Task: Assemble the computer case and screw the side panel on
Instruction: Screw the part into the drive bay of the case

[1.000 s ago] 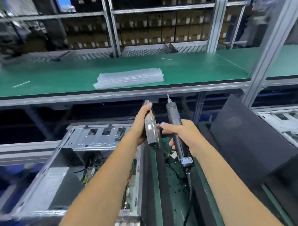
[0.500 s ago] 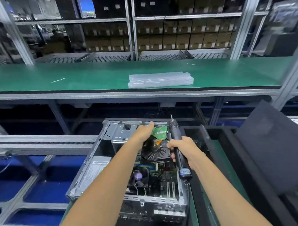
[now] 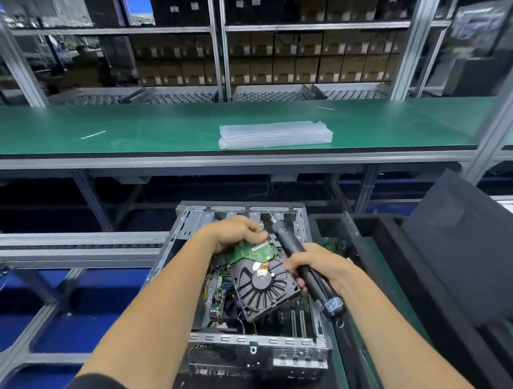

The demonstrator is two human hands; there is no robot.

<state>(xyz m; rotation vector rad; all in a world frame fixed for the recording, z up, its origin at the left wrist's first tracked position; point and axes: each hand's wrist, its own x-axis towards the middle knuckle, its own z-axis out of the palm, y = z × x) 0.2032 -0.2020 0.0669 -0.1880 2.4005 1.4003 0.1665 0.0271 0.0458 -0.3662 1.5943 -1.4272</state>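
The open computer case (image 3: 243,338) lies on its side at the near middle, its top uncovered, circuit boards and wires showing inside. A hard drive (image 3: 263,280), green board up, is held tilted above the opening. To the right sits a dark foam tray (image 3: 374,237) with a black panel (image 3: 464,256) leaning in it. Beyond runs a green bench (image 3: 164,128) carrying a clear plastic stack (image 3: 275,134), with shelves of boxes (image 3: 299,64) behind. The left hand (image 3: 236,233) pinches the drive's far end. The right hand (image 3: 322,266) is curled around a black electric screwdriver (image 3: 305,267), fingertips touching the drive's right edge.
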